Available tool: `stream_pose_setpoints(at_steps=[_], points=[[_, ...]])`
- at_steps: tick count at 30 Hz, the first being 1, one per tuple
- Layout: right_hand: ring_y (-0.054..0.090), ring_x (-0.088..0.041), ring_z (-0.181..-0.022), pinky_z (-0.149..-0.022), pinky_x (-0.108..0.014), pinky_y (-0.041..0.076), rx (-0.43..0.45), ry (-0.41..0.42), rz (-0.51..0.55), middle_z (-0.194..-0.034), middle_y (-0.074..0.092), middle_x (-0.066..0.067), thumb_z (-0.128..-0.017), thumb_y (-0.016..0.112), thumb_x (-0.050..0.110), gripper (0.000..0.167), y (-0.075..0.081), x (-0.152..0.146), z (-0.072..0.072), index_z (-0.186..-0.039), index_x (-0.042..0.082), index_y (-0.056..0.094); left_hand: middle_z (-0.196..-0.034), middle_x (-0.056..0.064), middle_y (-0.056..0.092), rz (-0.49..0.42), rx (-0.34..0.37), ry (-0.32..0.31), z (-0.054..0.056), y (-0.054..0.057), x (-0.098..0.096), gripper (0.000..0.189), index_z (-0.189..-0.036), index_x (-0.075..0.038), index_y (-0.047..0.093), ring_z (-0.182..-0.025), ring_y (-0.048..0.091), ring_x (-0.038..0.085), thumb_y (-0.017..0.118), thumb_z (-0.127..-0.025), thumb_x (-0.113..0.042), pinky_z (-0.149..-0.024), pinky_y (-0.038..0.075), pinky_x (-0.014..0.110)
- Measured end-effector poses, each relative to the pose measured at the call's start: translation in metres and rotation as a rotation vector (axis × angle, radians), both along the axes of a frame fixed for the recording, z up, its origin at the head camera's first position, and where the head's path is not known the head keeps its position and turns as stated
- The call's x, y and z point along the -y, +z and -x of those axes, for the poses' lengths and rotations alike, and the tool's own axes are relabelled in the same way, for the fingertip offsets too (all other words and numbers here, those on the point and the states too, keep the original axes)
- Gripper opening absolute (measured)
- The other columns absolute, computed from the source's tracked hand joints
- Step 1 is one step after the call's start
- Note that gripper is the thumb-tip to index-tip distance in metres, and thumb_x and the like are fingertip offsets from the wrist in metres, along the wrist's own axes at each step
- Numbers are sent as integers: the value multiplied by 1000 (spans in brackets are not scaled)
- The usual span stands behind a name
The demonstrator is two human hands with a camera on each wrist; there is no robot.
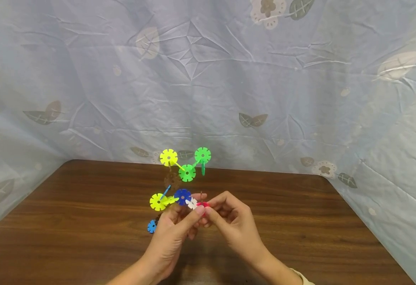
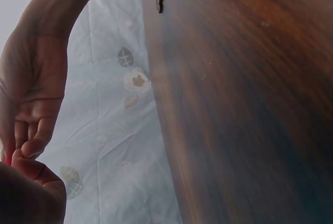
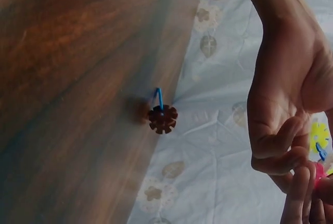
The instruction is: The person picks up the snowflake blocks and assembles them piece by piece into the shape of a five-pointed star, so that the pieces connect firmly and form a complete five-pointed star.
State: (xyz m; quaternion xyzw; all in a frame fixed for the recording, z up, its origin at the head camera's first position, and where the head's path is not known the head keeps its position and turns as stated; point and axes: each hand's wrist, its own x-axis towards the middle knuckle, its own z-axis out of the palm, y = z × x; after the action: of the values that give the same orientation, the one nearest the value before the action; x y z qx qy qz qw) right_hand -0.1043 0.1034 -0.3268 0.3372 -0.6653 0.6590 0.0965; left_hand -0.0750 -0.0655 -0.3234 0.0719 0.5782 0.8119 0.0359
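Observation:
Both hands meet over the table at a red slotted plastic disc (image 1: 204, 204), part of a chain of snowflake discs. My left hand (image 1: 170, 233) grips it, thumb on top. From the other side my right hand (image 1: 238, 225) pinches the same disc between thumb and fingers. A white disc (image 1: 192, 203) and a dark blue disc (image 1: 183, 196) adjoin it. Leftward come yellow discs (image 1: 158, 202), and an edge-on blue disc (image 1: 165, 191) leads to a brown disc (image 1: 172, 180). Farther up are another yellow disc (image 1: 168, 157) and several green discs (image 1: 187, 173). My fingers hide part of the red disc.
A light blue disc (image 1: 152, 226) shows just left of my left hand. The dark wooden table (image 1: 300, 229) spreads beneath both hands. Pale patterned cloth (image 1: 208, 91) hangs behind the table and along both sides.

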Motion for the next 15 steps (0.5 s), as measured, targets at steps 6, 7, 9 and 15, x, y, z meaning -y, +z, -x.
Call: stream_pose_setpoints(at_steps=[6,7,9,15], points=[[74,-4,-80,-71,-33,66,13,-30,-4,-87,70,-31,-100,65,-2,7,-1,2,-3,-98,-7,61,-117,-6,75,26,-15,41,0,1,0,35,-132,-6,64,-80,58,7,71,-100,-19,-63,42,18],[75,-4,-81,-71,-34,66,8,-30,-5,-87,70,-31,-100,65,-2,8,-1,2,-3,-98,-8,61,-123,-5,74,26,-16,45,0,1,0,34,-131,-6,64,-80,58,7,71,-100,-18,-63,42,18],[76,-5,-82,-71,-35,66,-6,-35,-11,-88,71,-31,-100,65,-2,8,0,2,-3,-97,-8,61,-129,-3,73,25,-16,52,0,1,0,33,-130,-6,64,-81,58,7,72,-99,-17,-63,43,18],[70,-2,-79,-65,-27,61,-49,-66,-65,-85,73,-24,-100,66,-1,6,3,1,-2,-96,-3,62,-121,-2,76,7,-10,6,1,3,2,36,-131,-3,62,-84,68,10,72,-99,-16,-64,53,22]])
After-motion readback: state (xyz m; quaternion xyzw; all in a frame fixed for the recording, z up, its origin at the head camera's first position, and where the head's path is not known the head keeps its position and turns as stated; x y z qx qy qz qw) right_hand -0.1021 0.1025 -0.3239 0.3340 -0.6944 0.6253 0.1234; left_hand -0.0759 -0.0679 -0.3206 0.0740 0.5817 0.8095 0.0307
